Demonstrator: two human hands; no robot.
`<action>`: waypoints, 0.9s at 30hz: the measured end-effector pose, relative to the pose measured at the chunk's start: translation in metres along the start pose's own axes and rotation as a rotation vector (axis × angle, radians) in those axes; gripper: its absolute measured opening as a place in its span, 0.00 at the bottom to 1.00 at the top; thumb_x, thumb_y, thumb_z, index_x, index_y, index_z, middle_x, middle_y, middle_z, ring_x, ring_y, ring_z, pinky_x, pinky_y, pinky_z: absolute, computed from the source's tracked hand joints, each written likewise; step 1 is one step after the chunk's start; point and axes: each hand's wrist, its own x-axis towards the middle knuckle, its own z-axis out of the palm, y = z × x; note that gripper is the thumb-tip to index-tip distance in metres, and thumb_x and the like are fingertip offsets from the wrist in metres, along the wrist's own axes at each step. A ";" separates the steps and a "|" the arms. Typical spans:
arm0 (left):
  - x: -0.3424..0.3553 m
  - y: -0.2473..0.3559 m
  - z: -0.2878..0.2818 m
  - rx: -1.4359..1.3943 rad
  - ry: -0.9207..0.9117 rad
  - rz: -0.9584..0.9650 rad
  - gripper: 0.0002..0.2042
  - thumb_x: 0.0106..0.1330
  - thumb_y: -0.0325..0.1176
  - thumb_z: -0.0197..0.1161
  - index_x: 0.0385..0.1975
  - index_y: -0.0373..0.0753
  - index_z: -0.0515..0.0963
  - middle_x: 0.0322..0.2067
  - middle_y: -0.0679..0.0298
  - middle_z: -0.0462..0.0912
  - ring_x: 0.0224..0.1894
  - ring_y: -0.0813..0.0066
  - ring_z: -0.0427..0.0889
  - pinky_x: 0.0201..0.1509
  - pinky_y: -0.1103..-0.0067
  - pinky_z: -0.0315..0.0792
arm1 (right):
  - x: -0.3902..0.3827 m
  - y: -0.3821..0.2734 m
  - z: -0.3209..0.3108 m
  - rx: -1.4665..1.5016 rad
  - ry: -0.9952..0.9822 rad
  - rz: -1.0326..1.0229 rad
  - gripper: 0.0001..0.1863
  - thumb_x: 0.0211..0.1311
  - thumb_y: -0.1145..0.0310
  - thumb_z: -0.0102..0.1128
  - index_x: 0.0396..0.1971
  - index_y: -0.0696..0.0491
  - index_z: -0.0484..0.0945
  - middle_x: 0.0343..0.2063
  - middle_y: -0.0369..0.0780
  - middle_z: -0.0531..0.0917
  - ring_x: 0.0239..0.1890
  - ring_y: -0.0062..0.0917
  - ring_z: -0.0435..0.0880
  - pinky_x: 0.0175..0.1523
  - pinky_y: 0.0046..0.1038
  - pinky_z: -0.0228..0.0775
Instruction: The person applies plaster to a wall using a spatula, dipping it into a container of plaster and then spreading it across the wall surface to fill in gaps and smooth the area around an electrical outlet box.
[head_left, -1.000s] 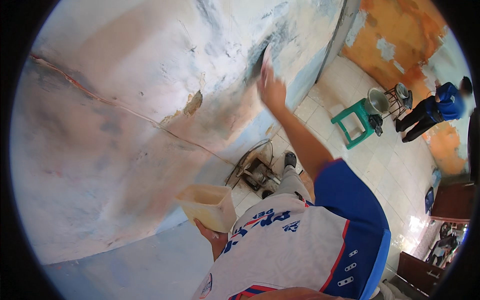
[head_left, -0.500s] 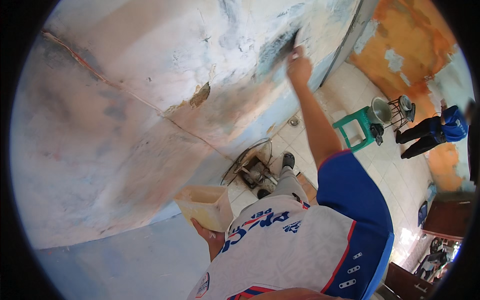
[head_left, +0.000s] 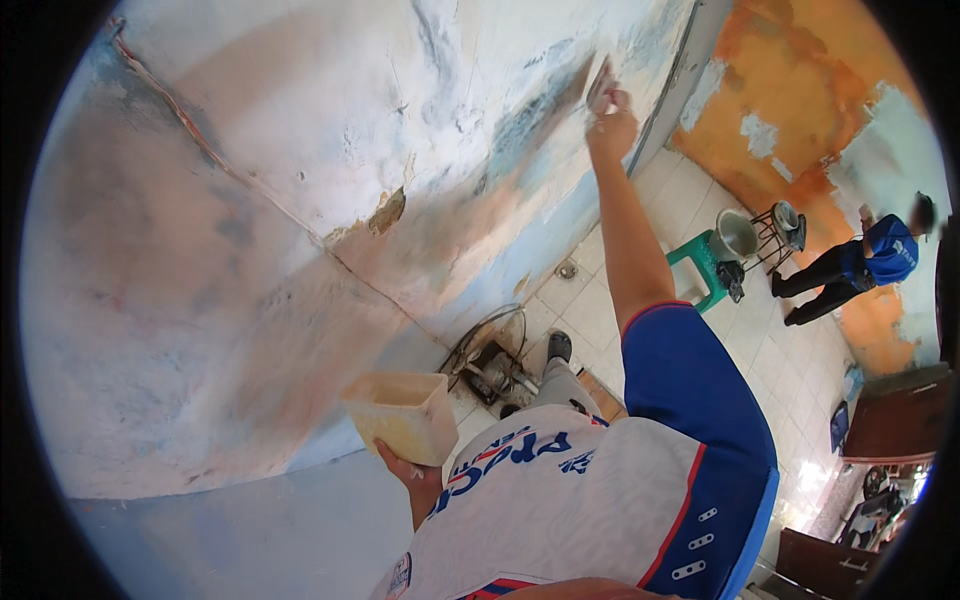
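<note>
My left hand (head_left: 408, 472) is closed on the lower side of a boxy, off-white plastic tub (head_left: 408, 415), held in front of my body. Yellowish-white stuff shows through its walls; how full it is I cannot tell. High and to the right, at the end of my outstretched arm, my right hand (head_left: 614, 122) grips a putty knife (head_left: 601, 84). Its blade is smeared by motion and stands close to the wall (head_left: 300, 150); whether they touch I cannot tell. The wall is patchy white, blue and pinkish, with a brown chipped hole (head_left: 388, 211) and a long crack (head_left: 205, 142).
Near my feet, a pit with pipes (head_left: 490, 372) lies by the wall. A floor drain (head_left: 566, 268), a green plastic stool (head_left: 706, 268) and a metal pot (head_left: 736, 234) are to the right. Another person (head_left: 890, 250) stands by the orange wall (head_left: 790, 70).
My right hand and the putty knife have shifted slightly right and down, and the blade's angle has changed. The tub stays in my left hand. The other person has turned a little.
</note>
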 end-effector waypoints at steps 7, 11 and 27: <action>-0.003 -0.003 0.000 -0.013 -0.011 0.015 0.35 0.74 0.64 0.39 0.72 0.47 0.55 0.70 0.60 0.62 0.70 0.58 0.63 0.74 0.60 0.61 | -0.193 -0.076 -0.018 0.150 -0.171 -0.653 0.16 0.53 0.73 0.71 0.43 0.54 0.82 0.38 0.42 0.88 0.35 0.32 0.88 0.39 0.32 0.81; 0.000 -0.004 -0.016 -0.112 0.028 0.079 0.34 0.75 0.63 0.40 0.72 0.47 0.57 0.69 0.60 0.64 0.70 0.58 0.64 0.73 0.60 0.61 | -0.223 -0.123 -0.087 0.756 -0.364 -0.102 0.05 0.58 0.75 0.65 0.33 0.57 0.78 0.29 0.41 0.85 0.28 0.20 0.83 0.32 0.23 0.76; -0.005 -0.035 0.005 -0.116 -0.008 0.249 0.33 0.74 0.60 0.44 0.71 0.46 0.57 0.68 0.60 0.65 0.68 0.56 0.66 0.72 0.60 0.63 | -0.204 -0.100 -0.040 0.264 -0.223 -0.596 0.09 0.60 0.68 0.66 0.40 0.49 0.80 0.35 0.39 0.84 0.35 0.36 0.85 0.39 0.35 0.78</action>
